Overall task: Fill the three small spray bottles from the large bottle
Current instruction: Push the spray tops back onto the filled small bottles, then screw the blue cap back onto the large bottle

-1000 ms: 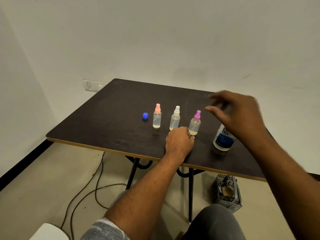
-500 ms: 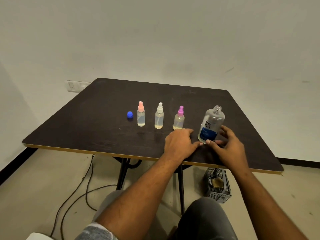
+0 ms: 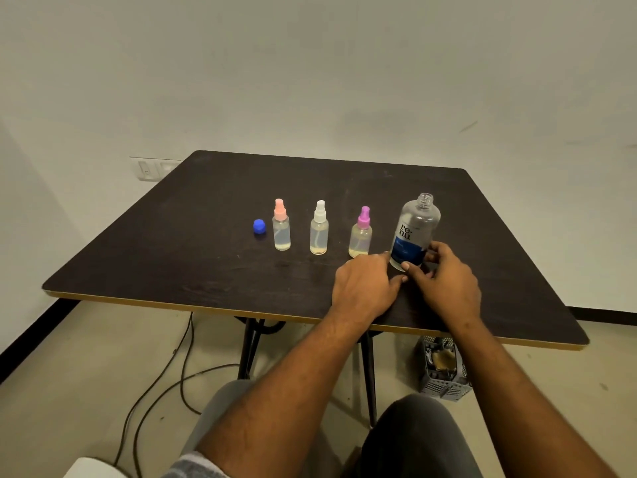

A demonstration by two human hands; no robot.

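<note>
My right hand (image 3: 448, 281) has its grip wrapped round the base of the large bottle (image 3: 415, 229), which stands upright, neck open, at the row's right end on the desk (image 3: 172, 253). My left hand (image 3: 365, 288) rests loose just beside it, nearer the magenta-capped spray bottle (image 3: 361, 236).

R hand (image 3: 448, 281) grips uncapped large bottle (image 3: 415, 229) at base, upright nr table (image 3: 172, 263) front edge. L hand (image 3: 365, 288) rests beside it. 3 spray bottles (image 3: 319, 232) & blue cap (image 3: 259, 226) stand further left.
</note>
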